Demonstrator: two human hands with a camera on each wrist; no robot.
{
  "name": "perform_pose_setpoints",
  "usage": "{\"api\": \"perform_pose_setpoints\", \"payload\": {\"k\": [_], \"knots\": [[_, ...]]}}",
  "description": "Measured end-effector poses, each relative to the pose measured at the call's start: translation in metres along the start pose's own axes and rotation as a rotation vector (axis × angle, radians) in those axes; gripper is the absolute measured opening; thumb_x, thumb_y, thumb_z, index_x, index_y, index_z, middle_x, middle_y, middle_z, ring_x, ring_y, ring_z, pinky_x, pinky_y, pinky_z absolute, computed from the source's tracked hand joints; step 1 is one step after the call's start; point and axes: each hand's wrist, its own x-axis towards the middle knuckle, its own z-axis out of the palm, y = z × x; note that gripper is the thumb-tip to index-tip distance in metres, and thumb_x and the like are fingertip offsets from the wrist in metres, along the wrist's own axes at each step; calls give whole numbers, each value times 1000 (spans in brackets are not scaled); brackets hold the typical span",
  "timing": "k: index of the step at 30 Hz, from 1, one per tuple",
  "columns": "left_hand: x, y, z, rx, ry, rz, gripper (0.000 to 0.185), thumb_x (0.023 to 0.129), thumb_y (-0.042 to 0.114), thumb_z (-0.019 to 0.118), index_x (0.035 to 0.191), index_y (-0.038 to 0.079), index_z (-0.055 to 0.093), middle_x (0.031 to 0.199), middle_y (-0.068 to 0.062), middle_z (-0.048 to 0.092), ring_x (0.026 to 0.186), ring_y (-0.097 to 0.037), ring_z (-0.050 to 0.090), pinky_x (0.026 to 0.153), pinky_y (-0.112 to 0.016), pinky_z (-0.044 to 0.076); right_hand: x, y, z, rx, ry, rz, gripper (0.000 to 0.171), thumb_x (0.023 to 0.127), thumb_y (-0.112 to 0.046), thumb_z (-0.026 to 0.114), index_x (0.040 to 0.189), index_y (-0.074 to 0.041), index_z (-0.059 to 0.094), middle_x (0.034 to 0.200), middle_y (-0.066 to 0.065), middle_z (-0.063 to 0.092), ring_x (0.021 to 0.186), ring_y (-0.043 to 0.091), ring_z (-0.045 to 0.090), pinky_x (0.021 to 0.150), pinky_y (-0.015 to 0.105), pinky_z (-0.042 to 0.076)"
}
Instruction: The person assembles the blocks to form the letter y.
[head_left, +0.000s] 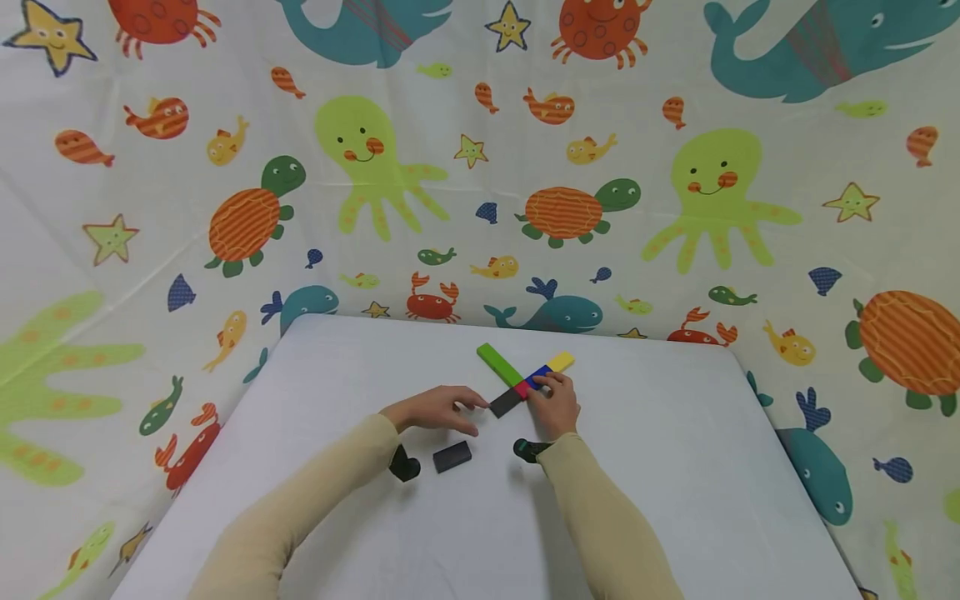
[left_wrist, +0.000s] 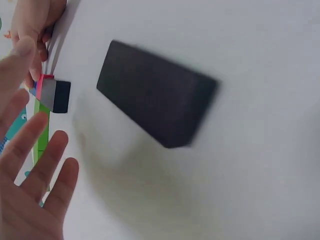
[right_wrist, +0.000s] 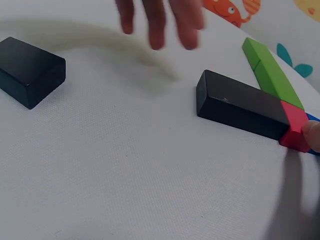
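Observation:
A cross of blocks lies on the white table [head_left: 675,467]: a long green block [head_left: 498,363] crosses a row of yellow [head_left: 561,361], blue [head_left: 537,377], red [head_left: 521,389] and black [head_left: 505,403] blocks. My right hand [head_left: 542,388] pinches the row at the red and blue blocks; one fingertip [right_wrist: 312,135] touches the red block [right_wrist: 295,125]. My left hand [head_left: 474,414] hovers with straight, spread fingers [left_wrist: 35,165] just left of the row's black block [right_wrist: 240,107], holding nothing. A loose black block [head_left: 452,456] lies near that wrist, large in the left wrist view [left_wrist: 157,107].
A sea-animal patterned cloth [head_left: 480,167] hangs behind and beside the table. Small black wrist cameras [head_left: 405,465] sit under both sleeves. Bare table surface stretches to the left, right and front of the blocks.

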Motion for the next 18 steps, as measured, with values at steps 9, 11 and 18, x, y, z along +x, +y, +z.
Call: {"api": "perform_pose_setpoints", "payload": {"k": [9,11,18], "knots": [[-37,1,8,-36,-158,-25,48,86,21,77,131,19,62,129,7,56,114,-13,54,96,-33,47,2,1,-1,-21,3,-3,32,90,-24,70,117,-8,70,139,13,47,123,32,48,99,56,28],[-42,0,10,-37,-170,-20,48,85,18,77,131,19,62,129,9,55,113,-11,54,96,-32,48,1,1,-1,-23,4,-8,32,90,-23,70,118,-7,70,139,13,47,124,32,48,99,56,29],[-55,-6,15,-8,-174,10,51,83,10,78,131,14,62,133,4,51,116,-16,52,94,-31,49,-4,-4,-1,-1,6,-12,32,89,-20,69,118,-6,70,139,15,46,125,33,46,101,56,27]]}}
